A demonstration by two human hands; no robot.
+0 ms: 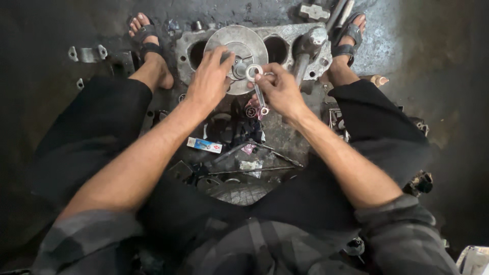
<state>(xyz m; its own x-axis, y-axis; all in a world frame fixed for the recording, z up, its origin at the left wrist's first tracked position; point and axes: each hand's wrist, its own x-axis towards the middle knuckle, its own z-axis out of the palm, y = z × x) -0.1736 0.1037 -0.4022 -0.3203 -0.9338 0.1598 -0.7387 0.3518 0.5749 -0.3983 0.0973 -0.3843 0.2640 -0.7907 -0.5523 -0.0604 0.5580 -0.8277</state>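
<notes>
Grey metal fills the head view: a cylinder block [285, 43] with round bores lies on the dark, oily floor [433, 66] between the person's sandalled feet, and a round metal disc [239, 48] sits on top of it. The left hand [209, 81] rests on the near edge of that disc, fingers curled over its rim and pressing it. The right hand [280, 91] is just beside it, closed around a double ring spanner [257, 89]. The spanner's long axis runs nearly straight toward and away from the person, its far ring sitting at the disc's hub and its near ring pointing back toward the lap. The right hand is the one on the tool; the left is nearer the disc's centre. Below the hands, on the floor between the knees, lies a small flat white-and-blue packet [205, 145] with a red mark, lying aslant, amid thin rods [254, 170] and scraps. A second heavy tool [308, 48] leans over the block's right side.
</notes>
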